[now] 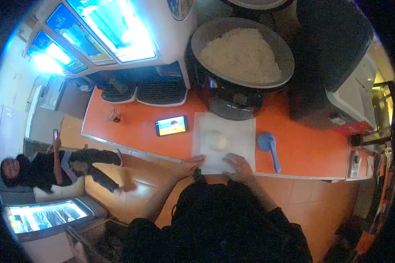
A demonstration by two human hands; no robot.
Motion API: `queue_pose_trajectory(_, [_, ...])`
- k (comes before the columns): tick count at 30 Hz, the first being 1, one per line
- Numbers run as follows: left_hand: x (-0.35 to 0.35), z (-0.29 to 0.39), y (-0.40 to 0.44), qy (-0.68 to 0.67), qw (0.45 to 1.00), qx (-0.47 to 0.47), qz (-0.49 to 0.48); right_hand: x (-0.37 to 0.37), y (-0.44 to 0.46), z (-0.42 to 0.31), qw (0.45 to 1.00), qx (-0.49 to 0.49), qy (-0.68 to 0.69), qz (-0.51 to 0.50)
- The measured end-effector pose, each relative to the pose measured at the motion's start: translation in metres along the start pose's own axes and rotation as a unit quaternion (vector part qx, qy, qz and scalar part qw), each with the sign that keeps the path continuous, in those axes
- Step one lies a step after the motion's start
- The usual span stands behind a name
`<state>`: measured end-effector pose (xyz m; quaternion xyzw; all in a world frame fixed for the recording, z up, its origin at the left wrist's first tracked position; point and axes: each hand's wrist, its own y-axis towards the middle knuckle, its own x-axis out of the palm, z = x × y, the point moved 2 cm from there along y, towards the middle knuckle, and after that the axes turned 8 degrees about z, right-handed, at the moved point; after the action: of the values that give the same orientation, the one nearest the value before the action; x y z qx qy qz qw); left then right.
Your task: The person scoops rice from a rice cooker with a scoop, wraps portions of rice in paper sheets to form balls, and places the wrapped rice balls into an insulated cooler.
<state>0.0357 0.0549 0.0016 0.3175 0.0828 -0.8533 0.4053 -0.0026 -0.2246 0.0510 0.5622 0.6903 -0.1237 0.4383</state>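
A sheet of white paper (243,127) lies on the orange counter in front of me. On it is a small round pale mound (216,141), apparently rice, though blur hides the grains. My left hand (192,165) rests at the paper's near left edge, fingers stretched out. The fingers of my right hand (238,166) lie apart over the near right part of the sheet. A blue rice paddle (267,149) sits right of the paper, its handle pointing toward me. Behind the paper, a large round pot (197,48) holds a heap of white rice (243,55).
A phone (171,126) with a lit screen lies left of the paper. Beside it stands a small glass (114,115). A drink dispenser (166,39) with drip trays occupies the back left. A seated person (52,168) holds a phone beyond the orange counter (311,153).
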Motion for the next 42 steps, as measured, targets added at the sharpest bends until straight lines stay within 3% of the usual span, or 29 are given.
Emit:
queue_pose_trajectory(4, [-0.007,0.0,0.009,-0.013,0.998,-0.015,0.056,0.005,-0.006,0.016,0.999,-0.012,-0.042,-0.005])
queue_pose_trajectory(7, [-0.011,-0.005,0.02,-0.013,0.989,-0.097,0.107,0.004,-0.01,0.05,0.999,0.02,0.004,0.039])
queue_pose_trajectory(9, [-0.011,-0.015,0.027,0.013,0.989,0.039,0.142,-0.018,0.008,0.046,0.973,0.185,0.115,0.072])
queue_pose_trajectory(10, [-0.015,-0.012,0.029,0.015,0.989,0.04,0.144,-0.006,0.005,0.061,0.974,0.183,0.114,0.072])
queue_pose_trajectory(12, [-0.024,-0.014,0.035,-0.083,0.983,-0.113,0.122,0.019,0.004,0.098,0.926,0.213,0.262,0.168])
queue_pose_trajectory(13, [-0.026,-0.014,0.043,-0.081,0.983,-0.111,0.123,0.024,0.008,0.102,0.926,0.211,0.262,0.169])
queue_pose_trajectory(14, [-0.026,-0.015,0.054,-0.278,0.926,-0.112,0.227,0.029,0.013,0.107,0.906,0.251,0.272,0.205])
queue_pose_trajectory(16, [-0.008,-0.043,0.062,-0.461,0.821,-0.107,0.318,0.036,0.018,0.112,0.882,0.29,0.281,0.241])
queue_pose_trajectory(17, [0.01,-0.078,0.064,-0.15,0.914,-0.069,0.369,0.047,0.017,0.123,0.889,0.296,0.226,0.268])
queue_pose_trajectory(18, [0.012,-0.076,0.069,0.013,0.927,-0.043,0.371,0.046,0.022,0.119,0.89,0.298,0.198,0.282])
queue_pose_trajectory(19, [0.015,-0.074,0.074,0.178,0.907,-0.02,0.38,0.044,0.027,0.116,0.89,0.301,0.17,0.296])
queue_pose_trajectory(20, [0.018,-0.078,0.074,0.014,0.918,-0.109,0.381,0.043,0.03,0.109,0.902,0.278,0.104,0.313])
queue_pose_trajectory(22, [0.012,-0.054,0.073,-0.151,0.897,-0.195,0.366,0.037,0.035,0.092,0.908,0.256,0.036,0.329])
queue_pose_trajectory(24, [0.003,-0.022,0.069,-0.281,0.854,-0.286,0.331,0.037,0.034,0.087,0.901,0.329,-0.001,0.283])
queue_pose_trajectory(25, [-0.004,-0.006,0.067,-0.281,0.855,-0.286,0.33,0.036,0.03,0.088,0.9,0.33,0.0,0.284])
queue_pose_trajectory(27, [-0.01,0.01,0.059,-0.193,0.835,-0.441,0.269,0.035,0.021,0.09,0.927,0.287,-0.05,0.238])
queue_pose_trajectory(28, [-0.003,0.001,0.045,-0.192,0.835,-0.439,0.269,0.033,0.018,0.088,0.934,0.271,-0.067,0.223])
queue_pose_trajectory(30, [0.006,-0.025,0.014,-0.149,0.868,-0.236,0.411,0.011,0.02,0.063,0.924,0.27,-0.11,0.247])
queue_pose_trajectory(31, [-0.007,-0.013,0.013,-0.15,0.868,-0.233,0.411,0.003,0.02,0.048,0.923,0.269,-0.112,0.25])
queue_pose_trajectory(32, [-0.019,0.007,0.011,-0.169,0.853,-0.384,0.31,0.0,0.019,0.028,0.93,0.217,-0.214,0.205])
queue_pose_trajectory(33, [-0.016,0.007,0.006,-0.178,0.833,-0.456,0.258,0.002,0.018,0.015,0.923,0.161,-0.313,0.157])
queue_pose_trajectory(34, [-0.011,0.007,0.001,-0.181,0.809,-0.522,0.199,0.01,0.013,0.014,0.922,0.162,-0.313,0.158])
queue_pose_trajectory(36, [0.011,-0.009,-0.007,-0.301,0.838,-0.414,0.189,0.035,0.014,0.004,0.974,-0.047,-0.212,-0.062])
queue_pose_trajectory(40, [0.007,-0.012,0.003,-0.412,0.803,-0.411,0.126,0.033,0.023,-0.004,0.989,-0.018,-0.13,-0.067])
queue_pose_trajectory(41, [-0.001,-0.023,0.008,-0.287,0.891,-0.347,0.064,0.032,0.023,-0.005,0.99,-0.02,-0.126,-0.057])
queue_pose_trajectory(42, [-0.005,-0.025,0.015,-0.221,0.924,-0.31,0.028,0.032,0.022,-0.006,0.991,-0.022,-0.123,-0.047])
